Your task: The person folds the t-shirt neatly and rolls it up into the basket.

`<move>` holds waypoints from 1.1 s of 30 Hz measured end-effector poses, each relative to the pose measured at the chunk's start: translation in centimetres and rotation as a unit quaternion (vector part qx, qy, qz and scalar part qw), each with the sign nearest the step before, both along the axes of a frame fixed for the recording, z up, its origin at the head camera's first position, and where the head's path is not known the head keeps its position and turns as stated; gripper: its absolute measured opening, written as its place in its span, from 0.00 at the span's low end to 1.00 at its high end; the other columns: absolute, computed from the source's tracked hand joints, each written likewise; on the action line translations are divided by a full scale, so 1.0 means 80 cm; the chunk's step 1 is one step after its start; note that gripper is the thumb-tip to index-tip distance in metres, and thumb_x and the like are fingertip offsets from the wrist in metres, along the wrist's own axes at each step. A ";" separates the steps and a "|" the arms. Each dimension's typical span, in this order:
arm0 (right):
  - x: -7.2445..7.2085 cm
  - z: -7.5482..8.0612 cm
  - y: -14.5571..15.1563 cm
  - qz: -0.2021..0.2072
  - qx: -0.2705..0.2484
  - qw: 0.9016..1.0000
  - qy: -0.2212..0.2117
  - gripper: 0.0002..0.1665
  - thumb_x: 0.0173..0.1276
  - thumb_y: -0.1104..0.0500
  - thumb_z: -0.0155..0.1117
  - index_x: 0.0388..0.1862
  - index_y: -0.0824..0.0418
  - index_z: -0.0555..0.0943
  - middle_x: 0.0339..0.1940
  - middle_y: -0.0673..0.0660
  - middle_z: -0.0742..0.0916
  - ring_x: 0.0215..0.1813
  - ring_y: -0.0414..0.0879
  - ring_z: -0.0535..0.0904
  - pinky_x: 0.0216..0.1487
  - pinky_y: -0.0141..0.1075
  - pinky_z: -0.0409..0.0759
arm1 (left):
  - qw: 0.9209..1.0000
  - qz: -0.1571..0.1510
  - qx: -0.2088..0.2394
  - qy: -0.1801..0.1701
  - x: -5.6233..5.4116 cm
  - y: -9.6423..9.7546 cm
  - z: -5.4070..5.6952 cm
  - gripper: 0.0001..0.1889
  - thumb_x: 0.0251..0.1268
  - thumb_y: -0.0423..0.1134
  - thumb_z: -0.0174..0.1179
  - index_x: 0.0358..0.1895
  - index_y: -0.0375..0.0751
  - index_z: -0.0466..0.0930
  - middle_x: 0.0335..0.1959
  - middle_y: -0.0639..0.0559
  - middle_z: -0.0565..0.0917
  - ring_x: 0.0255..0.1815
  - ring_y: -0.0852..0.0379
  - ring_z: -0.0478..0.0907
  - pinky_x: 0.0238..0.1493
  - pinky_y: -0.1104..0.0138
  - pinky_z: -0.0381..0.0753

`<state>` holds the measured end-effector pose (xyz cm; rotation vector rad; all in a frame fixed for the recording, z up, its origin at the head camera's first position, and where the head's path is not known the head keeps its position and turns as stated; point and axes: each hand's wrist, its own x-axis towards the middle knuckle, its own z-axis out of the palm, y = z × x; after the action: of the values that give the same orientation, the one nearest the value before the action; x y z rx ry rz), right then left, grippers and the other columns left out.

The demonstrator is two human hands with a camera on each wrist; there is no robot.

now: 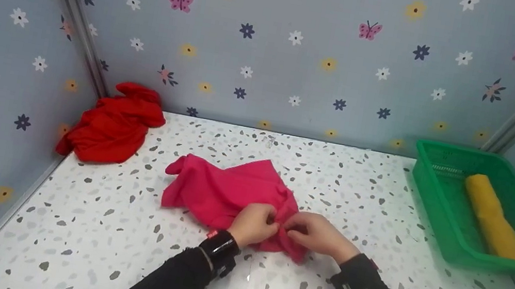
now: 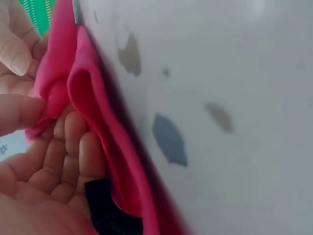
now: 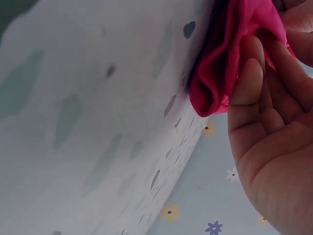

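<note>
A crumpled pink cloth (image 1: 229, 187) lies on the speckled tabletop in the middle of the head view. My left hand (image 1: 254, 223) pinches a fold near its right end between thumb and fingers. Close beside it, my right hand (image 1: 318, 233) grips the same end with curled fingers. In the left wrist view, the pink cloth (image 2: 112, 132) hangs in folds past the fingers, and a dark band (image 2: 110, 210) shows at its lower part. The right wrist view has the cloth (image 3: 215, 73) bunched against the fingertips of the right hand (image 3: 274, 127).
A heaped red cloth (image 1: 116, 126) sits at the back left corner. On the right stands a green plastic basket (image 1: 434, 211) holding a rolled yellow cloth (image 1: 496, 218). Flower-patterned walls (image 1: 271, 63) enclose the speckled tabletop (image 1: 113, 256) at the back and sides.
</note>
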<state>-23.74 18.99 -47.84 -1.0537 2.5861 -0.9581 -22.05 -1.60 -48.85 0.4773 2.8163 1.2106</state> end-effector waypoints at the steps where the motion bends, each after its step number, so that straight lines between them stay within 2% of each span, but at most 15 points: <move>1: 0.000 0.002 0.000 0.002 -0.001 1.000 0.001 0.09 0.66 0.65 0.64 0.43 0.60 0.86 0.36 0.50 0.86 0.39 0.42 0.79 0.45 0.38 0.79 | 1.000 -0.004 0.003 0.003 0.000 -0.001 0.000 0.05 0.58 0.33 0.66 0.28 0.43 0.80 0.19 0.57 0.73 0.27 0.58 0.72 0.30 0.67 0.73; 6: -0.007 0.016 0.000 -0.012 -0.029 0.999 0.039 0.08 0.68 0.65 0.63 0.42 0.62 0.86 0.36 0.50 0.87 0.37 0.43 0.79 0.41 0.37 0.80 | 0.999 -0.026 0.018 -0.006 0.003 -0.017 0.012 0.03 0.58 0.31 0.64 0.30 0.41 0.78 0.20 0.56 0.73 0.28 0.57 0.73 0.31 0.67 0.74; 10: -0.018 0.028 0.004 -0.072 -0.068 0.993 0.068 0.06 0.68 0.66 0.63 0.41 0.63 0.85 0.37 0.53 0.86 0.38 0.46 0.80 0.40 0.41 0.80 | 0.999 -0.037 0.023 0.011 0.003 -0.040 0.030 0.06 0.59 0.31 0.63 0.29 0.43 0.75 0.22 0.55 0.72 0.29 0.57 0.72 0.33 0.67 0.75; 13: -0.030 0.032 0.007 -0.123 -0.083 0.987 0.061 0.06 0.68 0.66 0.62 0.41 0.63 0.85 0.38 0.54 0.86 0.39 0.48 0.81 0.43 0.43 0.80 | 0.999 -0.029 0.032 0.033 0.003 -0.065 0.043 0.07 0.58 0.31 0.62 0.28 0.43 0.73 0.22 0.55 0.71 0.29 0.57 0.72 0.33 0.66 0.75; 17: -0.044 0.029 0.012 -0.169 -0.075 0.982 0.037 0.07 0.69 0.65 0.62 0.42 0.63 0.84 0.38 0.55 0.86 0.40 0.50 0.81 0.42 0.42 0.79 | 0.998 -0.003 0.046 0.042 0.005 -0.105 0.056 0.07 0.57 0.31 0.63 0.27 0.43 0.74 0.22 0.54 0.73 0.29 0.55 0.73 0.33 0.64 0.75; 20: -0.052 0.023 0.014 -0.195 -0.056 0.979 0.017 0.07 0.69 0.64 0.62 0.43 0.63 0.84 0.37 0.54 0.85 0.41 0.50 0.81 0.43 0.42 0.78 | 0.998 0.020 0.050 0.036 0.008 -0.135 0.061 0.07 0.57 0.31 0.62 0.27 0.44 0.74 0.22 0.55 0.74 0.29 0.55 0.73 0.33 0.63 0.75; 23: -0.058 0.015 0.017 -0.208 -0.034 0.978 0.006 0.07 0.69 0.63 0.63 0.43 0.63 0.83 0.37 0.55 0.85 0.43 0.50 0.81 0.45 0.43 0.78 | 0.997 0.040 0.051 0.041 0.011 -0.163 0.060 0.07 0.56 0.31 0.62 0.27 0.43 0.74 0.22 0.54 0.73 0.29 0.55 0.72 0.32 0.63 0.74; 27: -0.063 0.007 0.019 -0.213 -0.013 0.977 -0.003 0.07 0.69 0.63 0.62 0.44 0.63 0.83 0.38 0.56 0.85 0.42 0.50 0.80 0.45 0.44 0.77 | 0.995 0.075 0.049 0.042 0.017 -0.198 0.057 0.03 0.56 0.30 0.61 0.33 0.40 0.78 0.26 0.52 0.75 0.32 0.53 0.72 0.35 0.62 0.73; 30: -0.066 0.005 0.016 -0.219 0.004 0.976 -0.014 0.08 0.69 0.63 0.63 0.44 0.63 0.82 0.38 0.56 0.84 0.41 0.50 0.79 0.44 0.43 0.77 | 0.993 0.099 0.042 0.039 0.023 -0.224 0.054 0.06 0.58 0.30 0.61 0.38 0.38 0.80 0.29 0.50 0.78 0.34 0.52 0.73 0.38 0.61 0.74; 33: -0.070 0.005 0.011 -0.216 0.019 0.976 -0.011 0.09 0.68 0.63 0.63 0.46 0.63 0.82 0.38 0.56 0.84 0.42 0.50 0.79 0.45 0.44 0.77 | 0.991 0.118 0.034 0.046 0.026 -0.250 0.051 0.07 0.58 0.31 0.60 0.40 0.37 0.81 0.31 0.49 0.80 0.35 0.52 0.74 0.40 0.61 0.75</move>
<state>-29.31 19.88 -47.46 -0.4680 2.8610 -0.9916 -20.01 -21.58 -44.77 0.2104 2.9865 1.3619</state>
